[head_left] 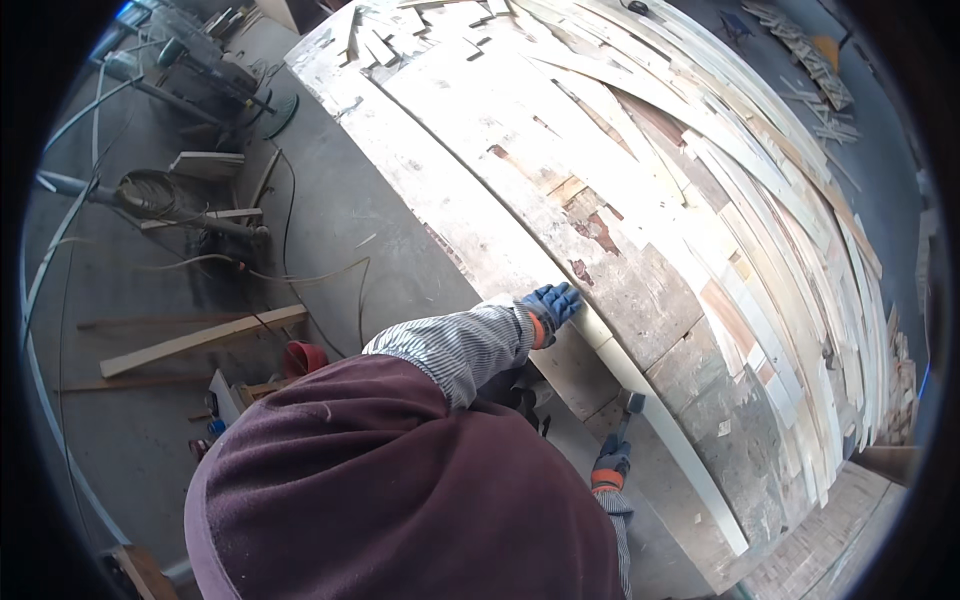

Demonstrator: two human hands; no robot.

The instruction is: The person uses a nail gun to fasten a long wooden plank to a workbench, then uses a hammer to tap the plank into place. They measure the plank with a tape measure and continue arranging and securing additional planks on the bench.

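A long pale wooden strip (672, 437) lies along the raised edge on the worktable (440, 190). My left hand (553, 303), in a blue work glove with an orange cuff, has its fingers bent and pressed together on the strip's far part. My right hand (612, 459), gloved alike, is closed round the handle of a hammer (632, 402). The dark grey hammer head sits right at the strip's near side, either touching it or just over it; I cannot tell which. A joint line crosses the pale wood between my two hands.
Many loose wooden slats (800, 240) cover the table's right side. Short wood offcuts (378, 48) lie at its far left end. On the floor to the left are a wooden beam (200, 340), a trailing cable (290, 220) and machine parts (150, 195).
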